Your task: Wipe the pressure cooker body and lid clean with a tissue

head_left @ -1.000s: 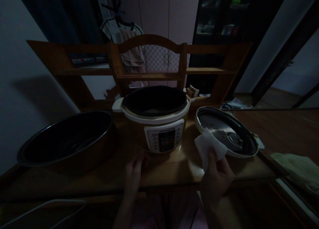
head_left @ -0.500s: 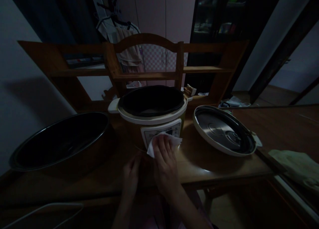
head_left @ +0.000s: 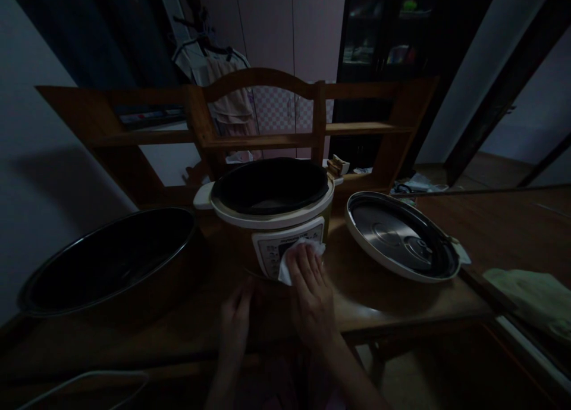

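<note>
My right hand (head_left: 312, 297) presses a white tissue (head_left: 285, 271) against the control panel (head_left: 267, 250) of a rice cooker (head_left: 234, 238). Its fingers are bent over the tissue, covering the panel's lower right part. The cooker stands without its lid, and a dark round opening shows at its top. On the table just in front of the cooker's base rests my left hand (head_left: 235, 321), fingers curled together; whether anything is in them is hidden by the dim light. To the right, the cooker's lid (head_left: 386, 234) lies with its metal inner side up.
A large dark pot (head_left: 178, 252) stands at the left of the wooden table (head_left: 370, 303). Behind the cooker rises a wooden shelf frame (head_left: 259, 141). A pale cloth (head_left: 530, 297) lies at the far right, and a white cable (head_left: 89, 374) loops at the lower left.
My right hand has slid a little to the right and down across the panel with the tissue, uncovering more of the panel's left side. My left hand has stayed nearly in place.
</note>
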The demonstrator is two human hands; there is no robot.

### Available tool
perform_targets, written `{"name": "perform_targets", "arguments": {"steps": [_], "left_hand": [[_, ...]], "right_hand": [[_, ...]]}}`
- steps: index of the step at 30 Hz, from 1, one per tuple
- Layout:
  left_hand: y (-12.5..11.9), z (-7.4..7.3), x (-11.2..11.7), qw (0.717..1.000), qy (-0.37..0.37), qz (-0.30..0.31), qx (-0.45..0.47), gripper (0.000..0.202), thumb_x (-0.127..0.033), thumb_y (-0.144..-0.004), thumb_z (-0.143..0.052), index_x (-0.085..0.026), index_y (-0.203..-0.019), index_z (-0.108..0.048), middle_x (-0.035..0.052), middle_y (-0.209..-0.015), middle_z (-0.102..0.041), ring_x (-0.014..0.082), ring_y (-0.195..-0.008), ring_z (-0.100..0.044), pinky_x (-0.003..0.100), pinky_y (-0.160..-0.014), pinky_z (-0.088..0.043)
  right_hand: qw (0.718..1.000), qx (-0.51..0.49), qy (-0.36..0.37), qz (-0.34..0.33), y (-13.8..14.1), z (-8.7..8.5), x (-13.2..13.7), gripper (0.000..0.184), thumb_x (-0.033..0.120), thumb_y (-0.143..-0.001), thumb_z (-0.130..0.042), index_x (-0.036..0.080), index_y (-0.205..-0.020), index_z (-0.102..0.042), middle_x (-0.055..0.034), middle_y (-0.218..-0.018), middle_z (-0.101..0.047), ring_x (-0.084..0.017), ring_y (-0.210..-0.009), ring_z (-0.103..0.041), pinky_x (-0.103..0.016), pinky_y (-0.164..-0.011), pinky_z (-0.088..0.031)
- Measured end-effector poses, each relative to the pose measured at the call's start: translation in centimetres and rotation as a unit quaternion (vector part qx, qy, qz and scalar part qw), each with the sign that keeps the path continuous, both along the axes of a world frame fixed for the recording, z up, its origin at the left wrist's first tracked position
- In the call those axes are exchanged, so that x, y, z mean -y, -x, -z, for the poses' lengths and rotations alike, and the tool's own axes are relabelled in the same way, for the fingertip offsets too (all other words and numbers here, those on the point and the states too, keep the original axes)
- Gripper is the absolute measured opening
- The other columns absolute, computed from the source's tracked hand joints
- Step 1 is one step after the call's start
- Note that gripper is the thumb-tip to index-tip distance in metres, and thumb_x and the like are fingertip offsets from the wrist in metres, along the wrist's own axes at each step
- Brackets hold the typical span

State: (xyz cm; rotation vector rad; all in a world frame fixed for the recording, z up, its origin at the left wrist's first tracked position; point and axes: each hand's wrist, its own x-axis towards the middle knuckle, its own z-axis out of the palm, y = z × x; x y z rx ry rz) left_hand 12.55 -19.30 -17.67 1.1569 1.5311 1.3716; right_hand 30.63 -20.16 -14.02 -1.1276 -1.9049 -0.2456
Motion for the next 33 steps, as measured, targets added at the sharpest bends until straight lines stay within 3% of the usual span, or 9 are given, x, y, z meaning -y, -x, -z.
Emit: {"name": "perform_targets", "arguments": {"steps": [5, 13, 17, 24, 29, 33], "left_hand": [[-0.2, -0.3, 0.1, 1.0, -0.006, 0.013, 0.008, 0.044, -0.06, -0.086, -0.064, -0.017, -0.077, -0.069, 0.0009, -0.073, -0.066, 0.0167, -0.071, -0.056, 0.025, -0.071, -0.043], [-0.2, 0.2, -0.1, 1.0, -0.014, 0.01, 0.011, 0.044, -0.058, -0.087, -0.063, -0.016, -0.075, -0.069, 0.0022, -0.073, -0.066, 0.0174, -0.072, -0.057, 0.025, -0.071, -0.043], [-0.3, 0.0, -0.1, 1.0, -0.018, 0.011, 0.015, 0.043, -0.058, -0.086, -0.064, -0.017, -0.076, -0.069, 0.0015, -0.071, -0.066, 0.0173, -0.071, -0.058, 0.025, -0.071, -0.044], [0.0, -0.1, 0.1, 1.0, -0.007, 0.007, 0.018, 0.046, -0.058, -0.08, -0.069, -0.014, -0.089, -0.076, 0.0069, -0.087, -0.074, 0.0224, -0.082, -0.065, 0.029, -0.076, -0.049], [-0.2, 0.3, -0.1, 1.0, -0.009, 0.001, 0.02, 0.046, -0.058, -0.083, -0.066, -0.015, -0.093, -0.076, 0.0075, -0.09, -0.075, 0.0225, -0.084, -0.065, 0.03, -0.079, -0.049], [-0.3, 0.2, -0.2, 1.0, -0.02, 0.011, 0.011, 0.042, -0.057, -0.086, -0.065, -0.017, -0.076, -0.07, 0.0027, -0.074, -0.068, 0.0175, -0.072, -0.059, 0.026, -0.071, -0.044]], "right_hand": [[1.0, -0.015, 0.008, -0.013, 0.9, 0.2, 0.3, 0.063, 0.006, -0.1, -0.026, 0.008, -0.162, -0.02, -0.0126, -0.168, -0.019, -0.033, -0.155, -0.015, -0.056, -0.124, -0.025], [0.995, 0.087, 0.023, -0.031, -0.2, 0.7, 0.3, 0.062, 0.006, -0.1, -0.027, 0.011, -0.162, -0.024, -0.0063, -0.168, -0.021, -0.03, -0.156, -0.013, -0.055, -0.126, -0.019], [0.994, 0.103, 0.013, -0.033, -0.5, -0.4, 0.2, 0.061, 0.008, -0.1, -0.028, 0.012, -0.161, -0.027, -0.0043, -0.168, -0.02, -0.027, -0.156, -0.014, -0.051, -0.127, -0.016], [0.992, 0.111, 0.019, -0.058, 0.8, -2.8, -0.1, 0.058, 0.013, -0.102, -0.033, 0.011, -0.159, -0.03, -0.0015, -0.168, -0.02, -0.025, -0.156, -0.011, -0.049, -0.129, -0.01], [0.982, 0.161, 0.014, -0.093, -0.5, -1.6, 0.0, 0.058, 0.007, -0.099, -0.034, 0.01, -0.156, -0.037, -0.0031, -0.166, -0.026, -0.021, -0.155, -0.017, -0.046, -0.129, -0.018], [0.979, 0.181, 0.039, -0.082, -2.5, -0.1, 0.6, 0.06, 0.005, -0.097, -0.035, 0.012, -0.157, -0.036, -0.0032, -0.165, -0.029, -0.022, -0.155, -0.019, -0.048, -0.128, -0.017]]}}
